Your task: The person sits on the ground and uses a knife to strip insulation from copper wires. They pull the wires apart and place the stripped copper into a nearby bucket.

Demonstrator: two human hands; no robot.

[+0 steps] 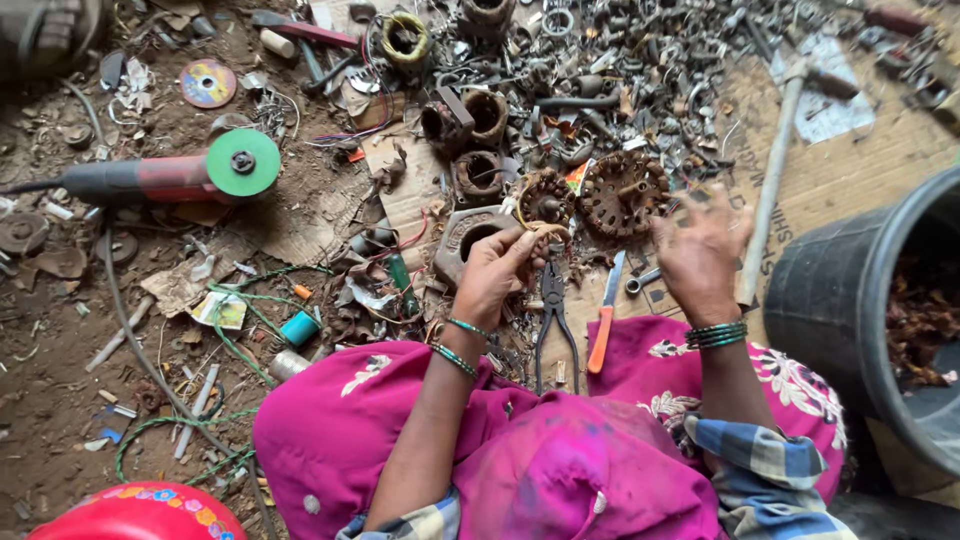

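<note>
Scrap-strewn dirt floor (60, 400) lay around a seated person in pink. Pliers (553, 300) and an orange-handled knife (604, 328) rested by the knees. Left hand (495, 272) pinched copper wire (545, 232) from a rusty motor core (545, 198); right hand (700, 250) hovered, fingers spread, beside another core (622, 190). Beyond lay a green-disc grinder (170, 175).

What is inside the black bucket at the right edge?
The black bucket holds a heap of reddish-brown, crumpled scrap, visible through its open top. Its near wall hides the lower part of the heap, and the frame edge cuts off the rest.
</note>
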